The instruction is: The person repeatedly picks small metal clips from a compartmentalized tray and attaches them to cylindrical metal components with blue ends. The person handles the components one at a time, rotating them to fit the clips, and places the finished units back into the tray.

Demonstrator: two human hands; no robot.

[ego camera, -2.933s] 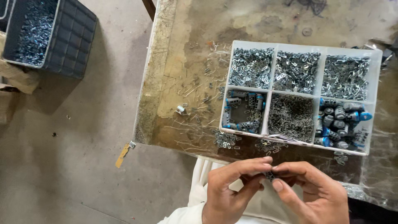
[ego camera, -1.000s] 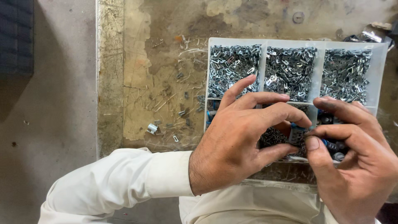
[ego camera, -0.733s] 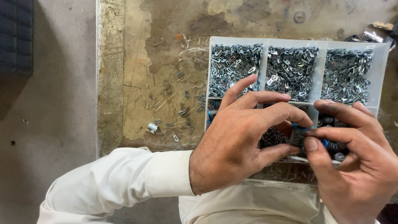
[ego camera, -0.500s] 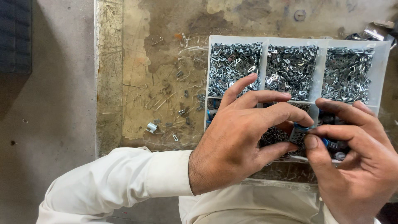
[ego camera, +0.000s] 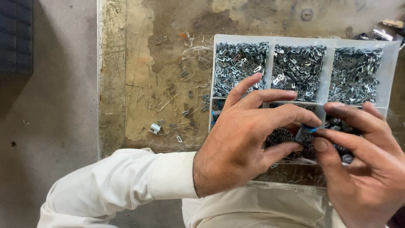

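My left hand (ego camera: 249, 139) and my right hand (ego camera: 363, 162) meet above a white compartment tray (ego camera: 271, 40). Both pinch one small grey metal part with a blue end (ego camera: 304, 133) between thumb and fingertips. The tray's far row holds three heaps of small silvery metal clips (ego camera: 297, 65). The near row is mostly hidden under my hands; dark wire pieces (ego camera: 278, 136) and a few blue-tipped parts (ego camera: 215, 114) show through. My left sleeve (ego camera: 122, 185) is white.
The tray rests on a worn, stained workbench (ego camera: 164, 76) strewn with loose clips and wire bits. A small metal cylinder (ego camera: 155, 128) lies near the bench's left edge. A dark crate (ego camera: 14, 38) stands on the concrete floor at far left.
About three seconds ago my hands were low, near my body; now they are over the tray's near row. In the last second they only shifted slightly, still working the small part.
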